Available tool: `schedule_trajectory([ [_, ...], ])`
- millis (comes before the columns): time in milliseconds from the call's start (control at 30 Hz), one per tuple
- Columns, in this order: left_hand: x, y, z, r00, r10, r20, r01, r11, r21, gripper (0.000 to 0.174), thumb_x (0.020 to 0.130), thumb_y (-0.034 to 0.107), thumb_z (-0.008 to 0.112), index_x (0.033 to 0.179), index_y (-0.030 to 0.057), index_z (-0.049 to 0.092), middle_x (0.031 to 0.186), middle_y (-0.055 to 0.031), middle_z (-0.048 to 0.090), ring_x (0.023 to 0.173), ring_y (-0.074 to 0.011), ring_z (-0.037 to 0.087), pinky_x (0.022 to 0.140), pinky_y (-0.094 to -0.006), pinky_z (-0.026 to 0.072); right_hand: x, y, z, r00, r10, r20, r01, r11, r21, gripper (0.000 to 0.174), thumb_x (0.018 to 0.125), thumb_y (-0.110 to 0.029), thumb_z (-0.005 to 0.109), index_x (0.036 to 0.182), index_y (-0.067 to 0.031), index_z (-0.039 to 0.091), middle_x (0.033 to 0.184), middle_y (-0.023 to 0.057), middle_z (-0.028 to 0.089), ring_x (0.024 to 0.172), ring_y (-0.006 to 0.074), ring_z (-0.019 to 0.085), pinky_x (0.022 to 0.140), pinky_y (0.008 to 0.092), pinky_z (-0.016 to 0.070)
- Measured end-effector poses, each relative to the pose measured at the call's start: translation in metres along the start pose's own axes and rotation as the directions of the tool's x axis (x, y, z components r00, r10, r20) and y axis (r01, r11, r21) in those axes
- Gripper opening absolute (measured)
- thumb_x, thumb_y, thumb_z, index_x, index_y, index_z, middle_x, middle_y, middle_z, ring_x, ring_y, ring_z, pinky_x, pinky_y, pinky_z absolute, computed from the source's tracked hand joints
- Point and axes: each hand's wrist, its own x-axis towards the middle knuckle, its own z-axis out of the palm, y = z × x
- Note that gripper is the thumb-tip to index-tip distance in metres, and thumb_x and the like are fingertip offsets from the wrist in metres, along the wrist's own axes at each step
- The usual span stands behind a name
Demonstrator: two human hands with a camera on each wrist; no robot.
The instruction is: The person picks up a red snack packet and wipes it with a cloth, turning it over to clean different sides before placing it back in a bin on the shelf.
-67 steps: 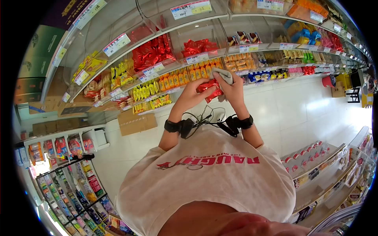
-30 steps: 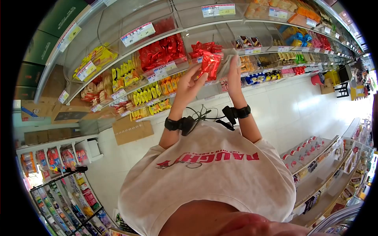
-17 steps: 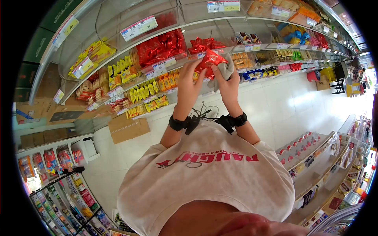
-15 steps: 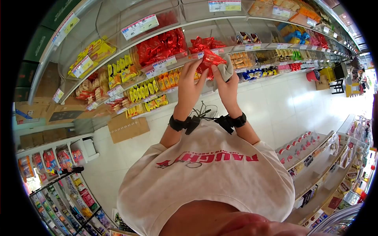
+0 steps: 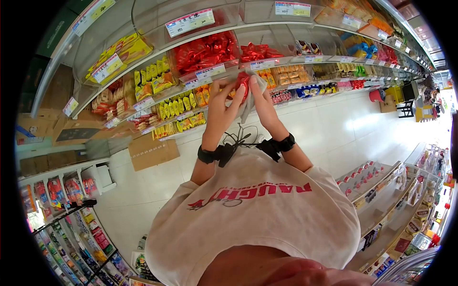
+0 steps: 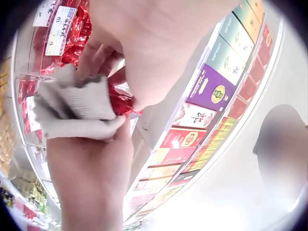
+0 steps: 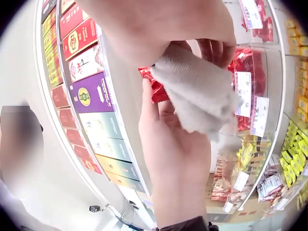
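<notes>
My left hand [image 5: 220,108] grips a shiny red foil packet [image 5: 244,86] in front of the lower shelves, its thumb lying along the near side. My right hand [image 5: 265,108] holds a grey knit cloth [image 5: 259,82] against the packet's right side, fingers curled around the fabric. In the left wrist view, folds of the cloth [image 6: 86,102] cover much of the space between the hands, and a bit of the red packet [image 6: 120,100] shows beside them. The right wrist view shows the packet [image 7: 157,89] poking out next to the bunched cloth [image 7: 195,89], its rest hidden.
Ahead, clear shelf bins hold red packets [image 5: 205,51], yellow snacks [image 5: 155,77] and orange ones [image 5: 291,74], with price tags on their edges. A flattened carton [image 5: 153,151] lies on the floor. Another shelf [image 5: 381,209] stands behind at the right. Cables [image 5: 241,139] hang between the wrists.
The cloth, spread under a flatter right hand a second ago, is bunched around the packet. Both hands have come closer together and shifted left; less of the red packet shows.
</notes>
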Motion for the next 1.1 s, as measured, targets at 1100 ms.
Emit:
schedule_trajectory([
  [1100, 0.064, -0.021, 0.039, 0.961, 0.256, 0.103, -0.275, 0.91, 0.309, 0.035, 0.09, 0.006, 0.073, 0.125, 0.0039, 0.069, 0.128, -0.013, 0.059, 0.117, -0.0261, 0.061, 0.095, -0.0342, 0.0507, 0.075, -0.011, -0.073, 0.997, 0.021, 0.074, -0.017, 0.998, -0.058, 0.041, 0.102, -0.023, 0.062, 0.135, -0.0001, 0.056, 0.092, 0.0044, 0.068, 0.071, 0.0109, 0.068, 0.062, 0.0279, 0.0545],
])
